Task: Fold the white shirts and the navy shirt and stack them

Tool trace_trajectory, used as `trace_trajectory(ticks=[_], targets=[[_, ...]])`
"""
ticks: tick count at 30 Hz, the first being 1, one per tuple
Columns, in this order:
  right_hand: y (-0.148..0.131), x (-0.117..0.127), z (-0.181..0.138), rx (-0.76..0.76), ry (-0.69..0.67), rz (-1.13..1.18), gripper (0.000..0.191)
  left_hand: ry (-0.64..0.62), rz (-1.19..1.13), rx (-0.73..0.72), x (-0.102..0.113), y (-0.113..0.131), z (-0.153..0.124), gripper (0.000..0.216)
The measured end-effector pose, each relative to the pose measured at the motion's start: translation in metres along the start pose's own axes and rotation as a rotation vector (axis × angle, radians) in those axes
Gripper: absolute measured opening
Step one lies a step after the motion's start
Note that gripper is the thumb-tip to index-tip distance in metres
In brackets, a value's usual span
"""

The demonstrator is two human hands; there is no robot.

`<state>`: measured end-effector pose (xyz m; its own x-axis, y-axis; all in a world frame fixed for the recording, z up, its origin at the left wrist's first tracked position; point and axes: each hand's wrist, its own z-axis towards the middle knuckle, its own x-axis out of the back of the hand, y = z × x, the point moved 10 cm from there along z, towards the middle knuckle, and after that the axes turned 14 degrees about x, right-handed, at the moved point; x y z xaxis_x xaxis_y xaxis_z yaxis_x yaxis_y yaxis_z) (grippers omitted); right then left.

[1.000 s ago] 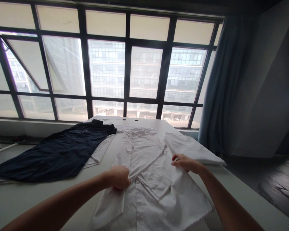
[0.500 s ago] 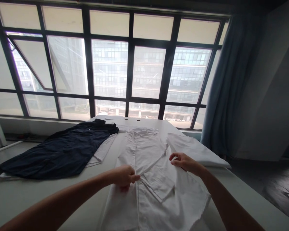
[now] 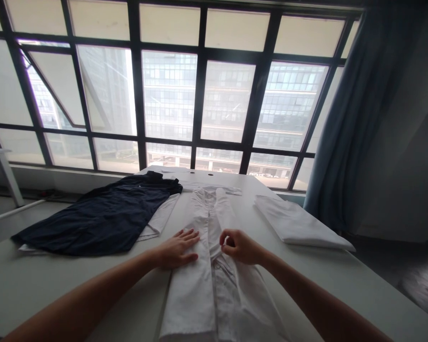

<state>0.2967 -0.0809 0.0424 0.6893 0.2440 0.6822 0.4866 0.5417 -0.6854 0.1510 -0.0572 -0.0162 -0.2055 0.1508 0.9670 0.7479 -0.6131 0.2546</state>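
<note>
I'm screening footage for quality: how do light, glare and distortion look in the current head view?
Head view: strong backlight from the window, the building outside washed out; head view: the dark garment and curtain fall into shadow, while folds on the white garment under the left hand are readable; head view: the outer window bars slant, and the floor at far right looks smeared.

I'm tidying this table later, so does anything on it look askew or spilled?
No spill shows. White cloth pokes out from beneath the dark garment, so those layers look misaligned. The white garment also looks rumpled near the right hand.
</note>
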Motion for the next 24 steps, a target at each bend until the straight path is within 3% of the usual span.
trace_trajectory(ticks=[7, 14, 18, 24], targets=[[-0.002, -0.034, 0.007, 0.0, -0.154, -0.153, 0.017, 0.03, -0.012, -0.051, 0.006, 0.009, -0.005, 0.07], [-0.002, -0.05, -0.011, 0.098, -0.387, 0.026, 0.026, -0.021, 0.01, -0.112, 0.008, 0.034, -0.019, 0.077], [-0.002, -0.049, -0.017, 0.159, -0.369, 0.111, 0.033, 0.018, 0.053, -0.139, 0.016, 0.046, -0.018, 0.055], [-0.027, -0.05, -0.029, 0.255, -0.445, -0.063, 0.029, 0.117, 0.099, -0.235, 0.028, 0.074, -0.004, 0.021]])
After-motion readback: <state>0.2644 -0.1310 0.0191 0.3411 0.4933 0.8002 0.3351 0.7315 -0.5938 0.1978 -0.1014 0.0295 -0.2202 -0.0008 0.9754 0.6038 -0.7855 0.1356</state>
